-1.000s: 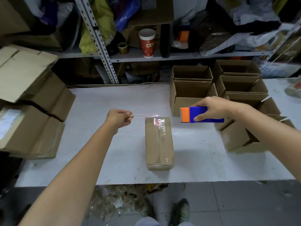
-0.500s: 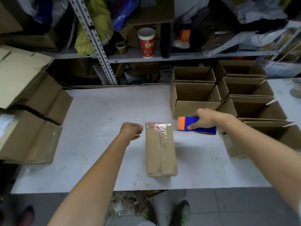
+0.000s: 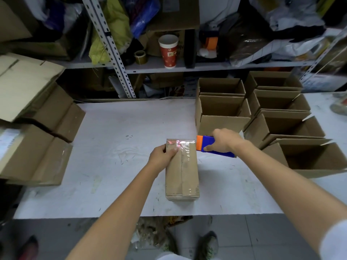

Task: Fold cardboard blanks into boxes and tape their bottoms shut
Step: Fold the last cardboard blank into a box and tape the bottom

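Left hand [image 3: 161, 156] has moved onto taped box [image 3: 181, 171] far edge

Left grip [image 3: 161, 156] now on the box [image 3: 182, 177], right grip [image 3: 224, 141] and dispenser [image 3: 200, 144] lower, perhaps on the table [image 3: 112, 147].

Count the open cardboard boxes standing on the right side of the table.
6. Left column: back-left box, front-left box. Right column, back to front: far right box, second right box, third right box, nearest right box. More may sit beyond the right edge.
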Available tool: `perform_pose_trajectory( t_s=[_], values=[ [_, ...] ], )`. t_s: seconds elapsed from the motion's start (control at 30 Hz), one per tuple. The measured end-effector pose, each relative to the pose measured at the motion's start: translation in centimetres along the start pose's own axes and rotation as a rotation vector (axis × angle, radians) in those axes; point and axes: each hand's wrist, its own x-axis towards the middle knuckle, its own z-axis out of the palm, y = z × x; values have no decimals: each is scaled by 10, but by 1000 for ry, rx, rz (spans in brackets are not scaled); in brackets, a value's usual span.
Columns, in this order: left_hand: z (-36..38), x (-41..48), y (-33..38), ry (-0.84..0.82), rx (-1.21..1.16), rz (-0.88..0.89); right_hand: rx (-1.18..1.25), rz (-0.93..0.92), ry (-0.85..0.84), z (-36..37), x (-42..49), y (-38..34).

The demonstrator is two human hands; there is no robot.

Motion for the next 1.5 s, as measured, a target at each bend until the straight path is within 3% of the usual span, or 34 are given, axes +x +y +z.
perform_pose_trajectory(
  t_s=[0.17,0.4,0.63,0.8,0.9,1.0,1.3,1.5],
  values=[
    [3,0,-3,31,9,46,-116,5,99,28,0,-22],
    [6,5,-7,39,4,9,151,152,11,88,4,14],
    [9,5,-6,65,-26,-16,197,166,-113,142,-16,54],
    [6,-3,-5,84,-94,-41,250,223,25,123,-36,56],
    [1,-16,-4,84,-122,0,695,109,159,90,-49,33],
    [-4,-30,2,101,-144,93,1067,-40,126,60,-53,-4],
    [-18,-63,17,77,-295,304,1120,-235,269,27,-57,-73],
    [-23,-68,25,104,-169,323,1155,-305,312,34,-66,-75]
  ],
)
